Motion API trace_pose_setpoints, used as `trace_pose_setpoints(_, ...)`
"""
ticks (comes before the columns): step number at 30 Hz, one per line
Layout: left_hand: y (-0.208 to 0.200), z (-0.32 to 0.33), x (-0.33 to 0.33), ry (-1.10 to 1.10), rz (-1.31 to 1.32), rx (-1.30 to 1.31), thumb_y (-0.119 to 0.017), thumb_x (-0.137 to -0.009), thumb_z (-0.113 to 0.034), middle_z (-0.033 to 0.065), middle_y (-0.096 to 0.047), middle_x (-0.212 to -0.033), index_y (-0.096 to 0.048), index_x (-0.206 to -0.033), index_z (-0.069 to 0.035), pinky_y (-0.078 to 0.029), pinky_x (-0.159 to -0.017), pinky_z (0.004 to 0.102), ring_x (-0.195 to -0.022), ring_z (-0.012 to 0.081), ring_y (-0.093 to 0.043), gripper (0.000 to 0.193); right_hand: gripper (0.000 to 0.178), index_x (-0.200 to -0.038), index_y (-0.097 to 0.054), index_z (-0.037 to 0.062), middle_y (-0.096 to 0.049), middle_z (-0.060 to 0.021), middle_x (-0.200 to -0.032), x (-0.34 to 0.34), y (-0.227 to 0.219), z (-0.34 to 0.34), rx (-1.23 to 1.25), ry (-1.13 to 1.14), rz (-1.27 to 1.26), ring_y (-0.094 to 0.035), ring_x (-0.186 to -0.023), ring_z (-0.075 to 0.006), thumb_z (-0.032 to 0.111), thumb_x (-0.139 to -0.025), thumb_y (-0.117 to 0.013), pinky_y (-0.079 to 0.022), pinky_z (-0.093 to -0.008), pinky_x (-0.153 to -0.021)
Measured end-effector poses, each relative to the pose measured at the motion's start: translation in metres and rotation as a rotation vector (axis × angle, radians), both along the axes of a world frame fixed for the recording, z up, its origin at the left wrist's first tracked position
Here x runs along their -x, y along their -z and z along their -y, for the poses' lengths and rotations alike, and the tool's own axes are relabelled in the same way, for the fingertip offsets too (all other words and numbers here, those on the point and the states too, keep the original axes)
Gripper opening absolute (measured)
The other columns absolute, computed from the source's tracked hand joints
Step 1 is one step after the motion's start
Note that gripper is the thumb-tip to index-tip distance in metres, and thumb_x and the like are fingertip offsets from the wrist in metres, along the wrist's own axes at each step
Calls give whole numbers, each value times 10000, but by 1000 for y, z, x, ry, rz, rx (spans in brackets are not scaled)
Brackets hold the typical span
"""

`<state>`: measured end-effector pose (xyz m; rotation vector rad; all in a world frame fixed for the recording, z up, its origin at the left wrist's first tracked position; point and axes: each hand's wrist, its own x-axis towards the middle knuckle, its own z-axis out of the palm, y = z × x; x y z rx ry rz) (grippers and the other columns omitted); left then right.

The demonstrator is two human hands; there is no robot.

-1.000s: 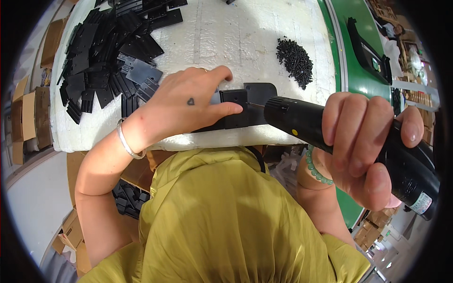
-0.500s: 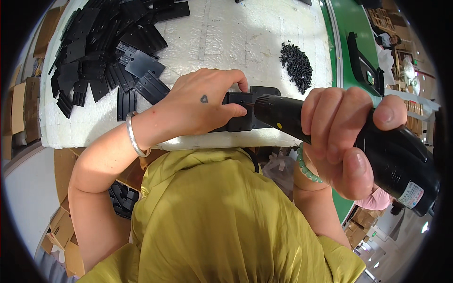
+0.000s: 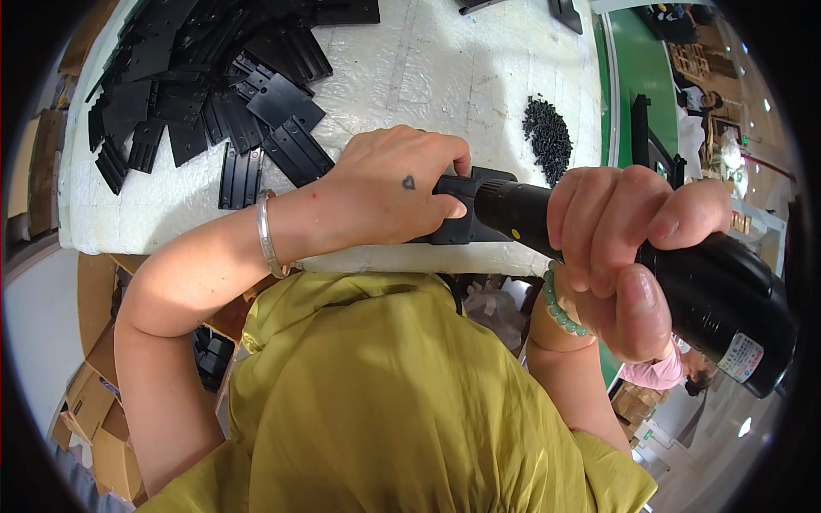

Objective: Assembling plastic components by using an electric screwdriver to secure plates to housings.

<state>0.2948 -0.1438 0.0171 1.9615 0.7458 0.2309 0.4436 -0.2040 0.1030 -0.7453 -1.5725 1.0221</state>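
Note:
My left hand (image 3: 385,186) grips a black plastic part (image 3: 455,231) near the front edge of the table, thumb and fingers closed over its left side. A black electric screwdriver (image 3: 714,286) lies in my right hand (image 3: 611,227), with the fingers wrapped round its body. Its nose points left and meets the top of the part; the bit's tip is hard to make out. Beyond them, on the right, is a small heap of black screws (image 3: 547,141). A large pile of flat black plastic pieces (image 3: 192,94) spreads over the far left.
Pale wrapped padding covers the table (image 3: 428,77). A green surface (image 3: 646,77) with a black frame-like piece (image 3: 654,145) adjoins it on the right. Cardboard boxes (image 3: 94,402) stand at the lower left. Other people are in the background at right, one in a pink top (image 3: 654,374).
The left hand and the black part sit slightly farther right in the picture, and the view has shifted a little. Both hands keep their grips, and the screwdriver stays against the part.

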Motion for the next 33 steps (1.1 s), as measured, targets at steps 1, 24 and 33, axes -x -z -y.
trace_pose_setpoints(1, 4, 0, 0, -10, 16, -5, -626, -734, -208, 125, -599, -766, -571, -939, -65, -420, -740, 409, -836, 314, -567, 256, 290, -1005, -388, 118, -441, 32, -625, 0, 1, -1, -9, -14, 0, -427, -488, -86, 100, -754, -534, -374, -259, -533)
trace_pose_setpoints(24, -11, -14, 3, -117, 95, -347, -717, -692, -148, 98, -543, -885, -594, -993, -82, -441, -731, 359, -870, 279, -516, 332, 235, -984, -467, -15, -458, -69, -597, -70, 12, -30, -215, 549, -302, -408, -458, -137, 12, -753, -499, -384, -280, -467)
trace_pose_setpoints(33, -21, -10, -10, -85, 221, -393, -735, -665, -106, 94, -540, -912, -610, -956, -52, -423, -779, 334, -889, 270, -505, 321, 219, -945, -463, -56, -492, -76, -594, -84, 36, -41, -154, 666, -281, -457, -452, -138, -10, -742, -529, -397, -255, -460)
